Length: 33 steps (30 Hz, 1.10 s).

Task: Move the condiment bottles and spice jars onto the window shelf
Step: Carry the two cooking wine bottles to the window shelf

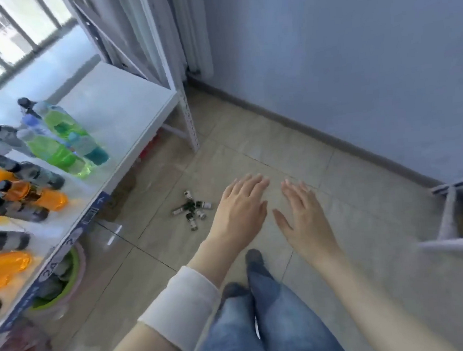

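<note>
Over the tiled floor point(250, 151), your left hand point(238, 208) and right hand point(302, 214) hover flat, fingers straight, holding nothing, beside small spice jars point(192, 208) lying scattered.

Bright daylight from the window point(5, 32) (blown out), glare on the shelf point(125, 106), soft blur throughout, edges bent

single head-worn wide-angle view, pitched steeply down from standing height, floor point(293, 170) centre frame, shelf point(114, 109) along left edge, wall point(354, 55) upper right, edges distorted, slight blur
</note>
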### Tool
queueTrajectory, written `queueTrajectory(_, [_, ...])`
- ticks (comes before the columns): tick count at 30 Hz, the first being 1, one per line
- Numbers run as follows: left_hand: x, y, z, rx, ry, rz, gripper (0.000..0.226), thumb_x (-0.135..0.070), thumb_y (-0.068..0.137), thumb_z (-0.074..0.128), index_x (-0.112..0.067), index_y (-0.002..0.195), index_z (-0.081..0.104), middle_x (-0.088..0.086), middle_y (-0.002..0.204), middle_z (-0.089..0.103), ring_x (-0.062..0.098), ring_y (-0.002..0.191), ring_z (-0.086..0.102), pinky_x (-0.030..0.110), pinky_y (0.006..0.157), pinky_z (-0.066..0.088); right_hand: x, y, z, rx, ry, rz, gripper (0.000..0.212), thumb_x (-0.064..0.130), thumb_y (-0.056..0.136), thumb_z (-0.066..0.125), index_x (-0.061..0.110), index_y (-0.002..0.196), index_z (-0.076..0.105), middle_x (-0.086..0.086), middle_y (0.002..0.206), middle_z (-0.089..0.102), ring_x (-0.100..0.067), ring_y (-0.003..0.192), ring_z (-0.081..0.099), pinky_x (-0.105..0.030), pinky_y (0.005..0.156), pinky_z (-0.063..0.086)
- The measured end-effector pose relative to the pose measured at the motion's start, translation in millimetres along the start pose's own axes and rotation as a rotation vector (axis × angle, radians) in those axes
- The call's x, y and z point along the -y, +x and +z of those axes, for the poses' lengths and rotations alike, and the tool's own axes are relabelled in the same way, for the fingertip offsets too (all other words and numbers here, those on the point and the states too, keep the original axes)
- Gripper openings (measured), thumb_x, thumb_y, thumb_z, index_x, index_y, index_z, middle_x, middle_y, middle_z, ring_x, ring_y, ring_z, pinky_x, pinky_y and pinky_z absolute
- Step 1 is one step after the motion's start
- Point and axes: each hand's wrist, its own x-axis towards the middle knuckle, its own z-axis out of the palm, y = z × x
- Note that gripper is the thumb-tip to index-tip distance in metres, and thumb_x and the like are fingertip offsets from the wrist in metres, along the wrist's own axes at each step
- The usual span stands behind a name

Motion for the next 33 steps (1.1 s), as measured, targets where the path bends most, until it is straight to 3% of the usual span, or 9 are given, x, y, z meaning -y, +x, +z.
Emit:
queueTrajectory(3, [-41.7,-9.9,18.4,0.109,-0.021,0.137,0.048,-0.017,0.094,0.048,-0.012,0.140,0.036,0.005,0.147,0.036,0.020,0.139,0.026,0.030,0.114,0.011,-22.0,-48.5,-11.8,-0.066,-0.022,0.123,0.057,0.034,0.095,0.045,0.007,0.144,0.030,-0.011,0.152,0.028,-0.027,0.144,0.016,-0.029,0.114,0.001])
queueTrajectory(5, [-73.2,-15.2,28.3,0.143,-0.034,0.215,0.048,-0.018,0.095,0.046,-0.013,0.141,0.034,0.005,0.148,0.034,0.020,0.140,0.024,0.029,0.114,0.010,-35.5,-81.7,-24.0,-0.123,-0.004,0.204,0.057,0.034,0.096,0.043,0.009,0.144,0.029,-0.009,0.153,0.027,-0.025,0.145,0.014,-0.028,0.114,0.000])
queueTrajectory(10, [-152.5,-25.7,54.2,0.170,-0.039,0.404,0.047,-0.014,0.091,0.050,-0.009,0.137,0.041,0.008,0.143,0.042,0.025,0.136,0.033,0.034,0.113,0.018,-80.9,-157.6,-49.8,-0.264,-0.003,0.336,0.054,0.027,0.095,0.048,0.006,0.143,0.032,-0.011,0.150,0.032,-0.027,0.144,0.017,-0.031,0.115,0.003])
queueTrajectory(16, [-271.6,-41.1,99.7,0.163,-0.051,0.558,0.046,-0.016,0.093,0.048,-0.011,0.138,0.038,0.006,0.145,0.040,0.022,0.137,0.030,0.033,0.113,0.017,-154.3,-245.7,-84.9,-0.337,-0.017,0.447,0.055,0.030,0.097,0.043,0.008,0.145,0.028,-0.009,0.153,0.027,-0.026,0.145,0.012,-0.034,0.117,0.002])
queueTrajectory(22, [-400.1,-69.9,166.0,0.188,-0.063,0.660,0.044,-0.016,0.092,0.050,-0.009,0.135,0.043,0.008,0.140,0.046,0.024,0.134,0.036,0.034,0.112,0.020,-243.5,-346.5,-132.0,-0.533,0.022,0.597,0.049,0.022,0.092,0.054,0.000,0.135,0.043,-0.017,0.142,0.043,-0.036,0.138,0.029,-0.048,0.113,0.023])
queueTrajectory(25, [-456.2,-76.0,189.3,0.197,-0.050,0.748,0.045,-0.014,0.089,0.053,-0.008,0.133,0.046,0.009,0.136,0.050,0.026,0.131,0.040,0.036,0.111,0.023,-283.4,-388.3,-154.7,-0.562,0.015,0.695,0.051,0.023,0.093,0.052,0.000,0.137,0.040,-0.018,0.145,0.039,-0.036,0.140,0.025,-0.043,0.113,0.018])
queueTrajectory(29, [-509.7,-65.4,214.1,0.143,-0.063,0.826,0.043,-0.009,0.081,0.061,-0.004,0.123,0.055,0.013,0.124,0.060,0.032,0.120,0.052,0.042,0.104,0.035,-325.2,-415.7,-182.9,-0.637,0.003,0.723,0.052,0.019,0.091,0.055,0.000,0.137,0.040,-0.019,0.145,0.038,-0.036,0.140,0.025,-0.046,0.114,0.021])
queueTrajectory(33, [-564.7,-41.2,236.7,0.117,-0.074,0.858,0.044,-0.011,0.079,0.057,-0.004,0.122,0.056,0.014,0.124,0.060,0.032,0.120,0.053,0.044,0.103,0.037,-376.9,-423.1,-216.4,-0.674,-0.057,0.697,0.052,0.022,0.092,0.054,0.001,0.138,0.039,-0.018,0.145,0.039,-0.035,0.140,0.025,-0.040,0.113,0.014])
